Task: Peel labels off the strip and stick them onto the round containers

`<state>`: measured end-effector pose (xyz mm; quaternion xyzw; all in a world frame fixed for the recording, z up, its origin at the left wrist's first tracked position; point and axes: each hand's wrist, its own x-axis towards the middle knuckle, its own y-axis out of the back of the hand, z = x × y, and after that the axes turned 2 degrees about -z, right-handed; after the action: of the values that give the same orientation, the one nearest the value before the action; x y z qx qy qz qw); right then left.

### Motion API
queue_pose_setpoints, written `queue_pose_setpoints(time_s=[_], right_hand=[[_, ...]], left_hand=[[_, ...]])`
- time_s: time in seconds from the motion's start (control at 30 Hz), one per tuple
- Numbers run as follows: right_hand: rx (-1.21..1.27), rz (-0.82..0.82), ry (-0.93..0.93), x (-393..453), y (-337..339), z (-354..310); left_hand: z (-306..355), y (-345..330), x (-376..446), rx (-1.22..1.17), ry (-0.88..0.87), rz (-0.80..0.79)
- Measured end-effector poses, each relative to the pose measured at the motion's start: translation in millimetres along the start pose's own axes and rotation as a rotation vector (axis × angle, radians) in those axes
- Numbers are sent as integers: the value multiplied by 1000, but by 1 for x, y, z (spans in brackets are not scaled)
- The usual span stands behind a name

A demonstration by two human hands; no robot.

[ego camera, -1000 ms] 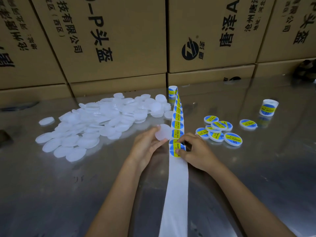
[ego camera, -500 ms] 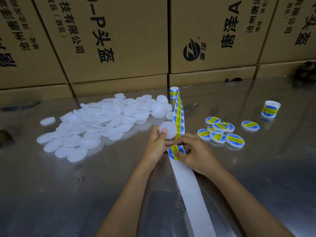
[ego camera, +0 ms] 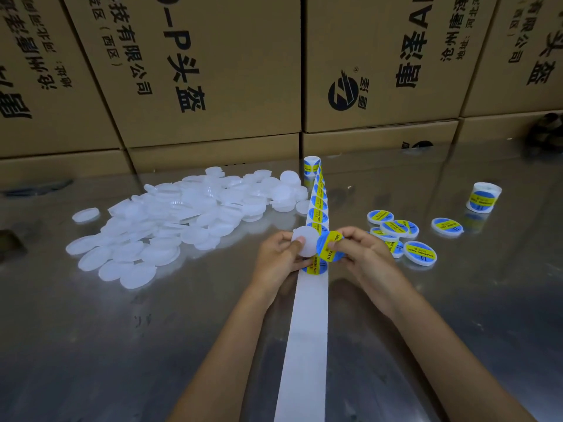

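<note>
Left grip (ego camera: 281, 258) pinches container (ego camera: 305, 241); right grip (ego camera: 362, 251) pinches label (ego camera: 329, 246); steel table (ego camera: 91, 345).

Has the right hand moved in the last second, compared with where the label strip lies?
Yes. The right hand has lifted off the strip, pinching a peeled label beside the blank container.

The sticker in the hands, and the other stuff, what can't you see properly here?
All in the head view:
- Sticker: the right hand fingers cover its edge; small print too tiny to read.
- White lid: the left hand hides its lower side.
- Paper strip: cut off by the bottom edge.
- Dark thing at far right: too dim to name.
</note>
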<state>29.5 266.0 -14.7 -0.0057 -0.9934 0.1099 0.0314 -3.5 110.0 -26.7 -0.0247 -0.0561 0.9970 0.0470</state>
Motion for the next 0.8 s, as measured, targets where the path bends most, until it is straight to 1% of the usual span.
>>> queue_pose_setpoints(time_s=[0.13, 0.2, 0.27, 0.37, 0.57, 0.8], right_hand=[[-100, 78, 80, 2, -3, 2], [-149, 123, 124, 3, -4, 3], [-183, 157, 149, 3, -4, 3], [-224, 185, 185, 3, -5, 3], [-291, 170, 223, 3, -7, 4], [-344, 196, 258, 5, -5, 8]], left_hand=[[3, 2, -8, -74, -8, -157], [5, 1, -10, -124, 17, -225], [6, -2, -10, -183, 61, -259], [5, -5, -10, -216, 92, -278], [4, -6, -9, -226, 86, -289], [3, -7, -9, -237, 81, -289]])
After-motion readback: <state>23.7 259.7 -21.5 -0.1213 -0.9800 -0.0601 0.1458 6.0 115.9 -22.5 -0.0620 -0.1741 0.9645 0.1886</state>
